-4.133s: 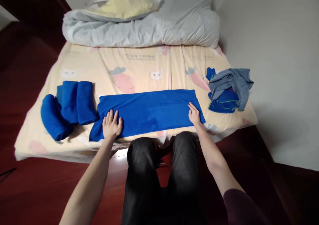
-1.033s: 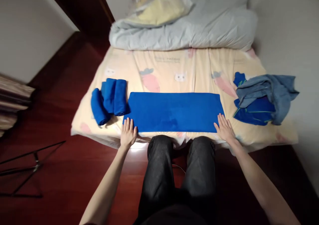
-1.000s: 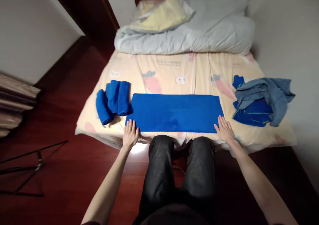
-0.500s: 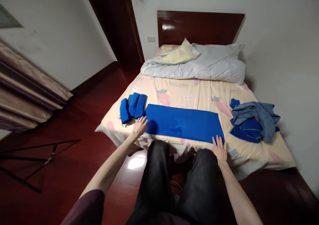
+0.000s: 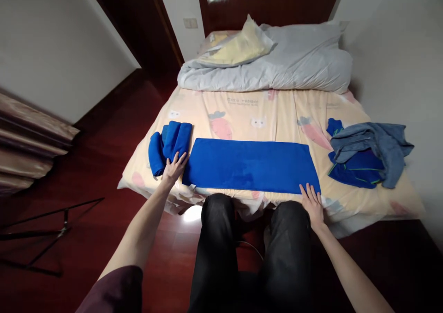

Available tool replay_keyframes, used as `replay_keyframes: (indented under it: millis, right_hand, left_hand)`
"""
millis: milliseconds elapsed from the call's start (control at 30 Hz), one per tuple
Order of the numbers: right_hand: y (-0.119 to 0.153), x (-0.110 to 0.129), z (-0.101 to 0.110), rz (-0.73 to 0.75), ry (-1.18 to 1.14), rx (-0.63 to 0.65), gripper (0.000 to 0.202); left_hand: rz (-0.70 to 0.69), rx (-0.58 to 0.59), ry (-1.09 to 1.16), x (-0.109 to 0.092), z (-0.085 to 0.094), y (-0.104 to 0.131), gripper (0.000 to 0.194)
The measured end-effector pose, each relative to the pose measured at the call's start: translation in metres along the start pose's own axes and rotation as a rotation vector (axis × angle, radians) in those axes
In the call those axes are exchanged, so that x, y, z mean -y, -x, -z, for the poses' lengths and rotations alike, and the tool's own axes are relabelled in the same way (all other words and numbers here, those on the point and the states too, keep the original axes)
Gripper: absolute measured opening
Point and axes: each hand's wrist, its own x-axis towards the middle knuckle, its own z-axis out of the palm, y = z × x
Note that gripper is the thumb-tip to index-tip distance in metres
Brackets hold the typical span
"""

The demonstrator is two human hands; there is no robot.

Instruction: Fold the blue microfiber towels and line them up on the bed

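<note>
Both spread, L hand (image 5: 173,170) touches rolled blue cloths (image 5: 171,141), R hand (image 5: 313,207) should press flat blue fabric rectangle (image 5: 252,164) lightly w/o creasing.

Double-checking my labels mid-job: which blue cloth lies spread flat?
The long blue cloth between the left hand and right hand. The blue bundles by the left hand are rolled or folded; the blue garment at right lies crumpled.

Left arm (image 5: 136,232) and right arm (image 5: 351,264) are both stretched out front, pretty wide apart. Left hand (image 5: 173,170) is palm down, fingers fanned out loosely. Right hand (image 5: 313,207) is palm down too, fingers slightly spread, kinda pointing ahead and inward.
</note>
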Motion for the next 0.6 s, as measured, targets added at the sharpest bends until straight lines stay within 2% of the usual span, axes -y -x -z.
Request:
replay_keyframes:
  millis: [100,167,233,300,367,467,533,600]
  right_hand:
    - [-0.002,0.003,0.007,-0.019,0.016,0.059,0.061]
    - [-0.004,0.007,0.014,-0.030,0.028,0.100,0.062]
    - [-0.006,0.012,0.022,-0.050,0.039,0.143,0.063]
    - [-0.009,0.017,0.032,-0.074,0.047,0.190,0.064]
    - [-0.012,0.022,0.043,-0.091,0.052,0.237,0.065]
    - [-0.025,0.027,0.066,-0.090,0.075,0.324,0.066]
    - [-0.040,0.032,0.084,-0.083,0.103,0.415,0.061]
    - [-0.061,0.039,0.102,-0.095,0.117,0.547,0.051]
  left_hand:
    - [0.020,-0.020,0.048,0.008,0.003,0.004,0.068]
    - [0.051,-0.032,0.065,0.006,0.007,0.005,0.067]
    - [0.076,-0.051,0.081,-0.006,0.012,0.006,0.065]
    - [0.053,-0.087,0.112,-0.031,0.017,0.009,0.063]
    - [-0.015,-0.140,0.181,-0.072,0.019,0.020,0.061]
    - [-0.097,-0.192,0.405,-0.157,0.011,0.054,0.056]
    - [-0.189,-0.148,0.653,-0.221,-0.002,0.083,0.051]
    - [-0.236,-0.024,0.960,-0.280,-0.016,0.110,0.045]
